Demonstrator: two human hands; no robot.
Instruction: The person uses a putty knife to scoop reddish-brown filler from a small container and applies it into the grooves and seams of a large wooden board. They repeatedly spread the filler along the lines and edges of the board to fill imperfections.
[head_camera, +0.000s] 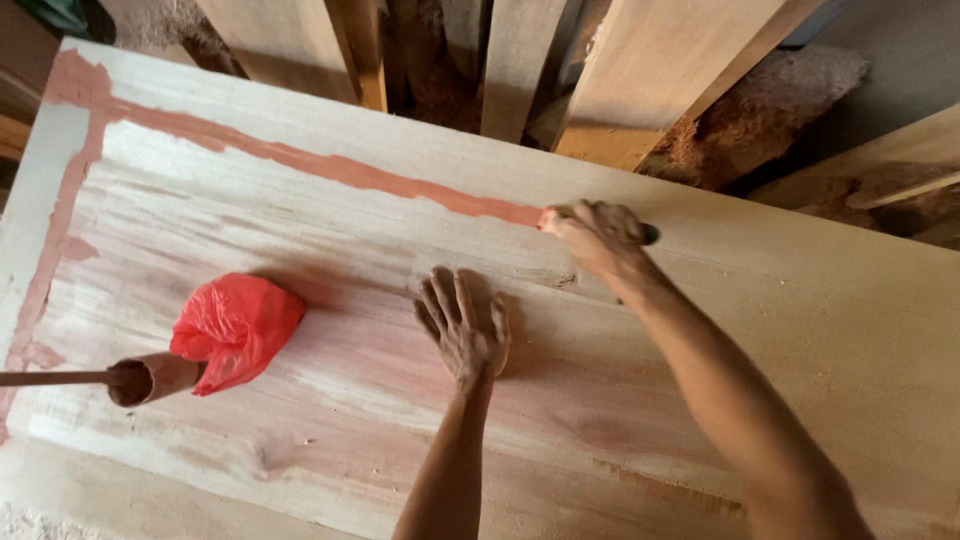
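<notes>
A large pale wooden panel (780, 300) fills the view. A reddish-brown filler line (300, 157) runs along its far edge and down its left side. My right hand (598, 235) rests at the right end of that line, fingertips smeared with the paste and pressed on the wood; a small dark thing shows behind it, too hidden to identify. My left hand (465, 325) lies flat on the panel, fingers spread, holding nothing. A red plastic bag (235, 325) sits to the left, beside a brown cup-like container (150, 378) with a stick (50, 378) in it.
Several upright wooden planks (640, 70) lean beyond the far edge of the panel. Sawdust heaps (770, 110) lie among them at the upper right. More sawdust shows at the bottom left corner.
</notes>
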